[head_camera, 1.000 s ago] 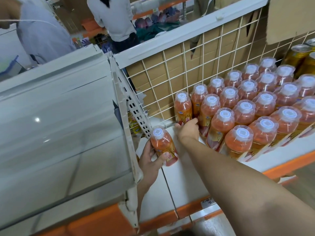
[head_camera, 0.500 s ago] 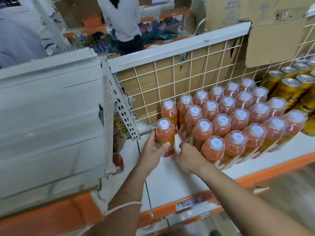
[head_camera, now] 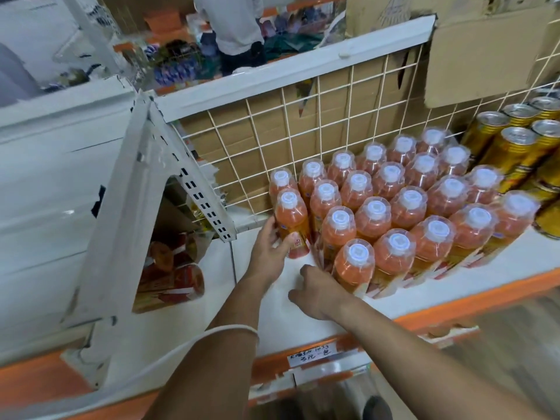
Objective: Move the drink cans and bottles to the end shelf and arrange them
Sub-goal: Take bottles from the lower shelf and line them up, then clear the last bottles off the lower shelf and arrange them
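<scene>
Several orange drink bottles (head_camera: 406, 207) with white caps stand in tight rows on the white shelf (head_camera: 515, 256). My left hand (head_camera: 269, 253) grips one orange bottle (head_camera: 292, 219) at the left end of the block, standing upright on the shelf against its neighbours. My right hand (head_camera: 321, 291) rests on the shelf at the base of the front-left bottle (head_camera: 354, 265), fingers curled and touching it. Gold drink cans (head_camera: 515, 147) stand at the right of the bottles.
A white wire grid (head_camera: 303, 131) backed by cardboard closes the shelf's rear. A perforated white bracket (head_camera: 206, 201) and a white panel (head_camera: 60, 192) bound the left side. The shelf edge is orange (head_camera: 454, 307) with a price label (head_camera: 309, 354). A person (head_camera: 233, 25) stands behind the shelf.
My left hand brought the bottle from mid-air down and right against the block's left end. My right hand slid back from the rear bottles to the front-left bottle's base.
</scene>
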The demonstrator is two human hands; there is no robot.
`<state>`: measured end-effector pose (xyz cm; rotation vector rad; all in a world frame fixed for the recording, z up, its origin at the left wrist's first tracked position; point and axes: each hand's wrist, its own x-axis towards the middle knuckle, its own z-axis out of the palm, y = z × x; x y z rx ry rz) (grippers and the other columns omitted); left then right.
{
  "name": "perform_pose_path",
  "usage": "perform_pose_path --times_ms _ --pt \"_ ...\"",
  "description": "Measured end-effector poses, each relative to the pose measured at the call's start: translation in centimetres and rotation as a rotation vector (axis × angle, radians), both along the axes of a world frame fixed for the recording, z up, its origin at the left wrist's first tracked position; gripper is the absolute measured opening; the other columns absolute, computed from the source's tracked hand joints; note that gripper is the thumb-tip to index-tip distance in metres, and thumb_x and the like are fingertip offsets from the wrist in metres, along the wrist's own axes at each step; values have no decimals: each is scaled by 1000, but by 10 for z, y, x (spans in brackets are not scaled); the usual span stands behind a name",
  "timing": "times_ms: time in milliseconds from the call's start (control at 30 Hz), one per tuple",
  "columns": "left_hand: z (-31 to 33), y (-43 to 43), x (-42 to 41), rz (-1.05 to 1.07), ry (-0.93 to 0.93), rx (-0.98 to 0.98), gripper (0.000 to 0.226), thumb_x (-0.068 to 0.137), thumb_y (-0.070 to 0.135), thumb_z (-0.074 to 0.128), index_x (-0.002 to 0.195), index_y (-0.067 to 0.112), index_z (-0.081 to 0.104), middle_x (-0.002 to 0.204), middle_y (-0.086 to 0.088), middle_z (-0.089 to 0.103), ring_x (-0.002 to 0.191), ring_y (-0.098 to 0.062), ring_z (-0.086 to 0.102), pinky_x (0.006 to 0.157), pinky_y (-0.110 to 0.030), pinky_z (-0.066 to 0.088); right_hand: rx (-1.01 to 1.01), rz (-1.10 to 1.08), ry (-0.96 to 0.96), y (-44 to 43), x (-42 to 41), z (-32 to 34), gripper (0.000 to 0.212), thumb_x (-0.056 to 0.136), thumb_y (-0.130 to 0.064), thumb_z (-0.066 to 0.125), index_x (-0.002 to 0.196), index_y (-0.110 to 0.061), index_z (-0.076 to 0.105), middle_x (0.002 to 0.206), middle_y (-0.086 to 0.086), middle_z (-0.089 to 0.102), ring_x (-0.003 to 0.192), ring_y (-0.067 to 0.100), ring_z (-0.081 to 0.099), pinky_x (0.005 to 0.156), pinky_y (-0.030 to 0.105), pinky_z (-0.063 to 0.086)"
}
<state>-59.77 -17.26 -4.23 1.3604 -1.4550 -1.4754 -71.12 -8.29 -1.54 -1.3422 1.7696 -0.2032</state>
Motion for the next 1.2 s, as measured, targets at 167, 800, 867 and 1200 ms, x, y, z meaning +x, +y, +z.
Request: perform_pose_path --times_ms 167,800,867,1200 --pt "0 10 -4 2 -27 4 58 90 53 71 141 56 45 146 18 57 137 -10 52 114 -49 45 20 33 -2 0 -1 -3 31 94 -39 58 113 -18 46 121 7 56 101 23 56 73 32 49" --pt "66 172 207 204 -1070 -33 55 99 36 56 151 22 44 143 -10 51 126 -33 50 98 -47 51 -427 666 310 8 117 45 63 92 -32 61 147 -12 37 135 13 47 127 35 48 94 43 50" --pt "67 173 233 206 -1090 -49 54 98 35 57 149 21 46 138 -11 53 122 -34 51 96 -47 52 -415 682 313 8 140 43 64 92 -33 62 147 -13 37 137 11 46 127 34 48 94 44 51" --pt "26 151 326 81 -1053 -77 54 98 35 53 150 20 43 140 -11 50 128 -35 47 100 -46 47 -275 593 467 3 230 14 69 89 -36 65 148 -13 36 138 14 48 124 35 51 91 45 52"
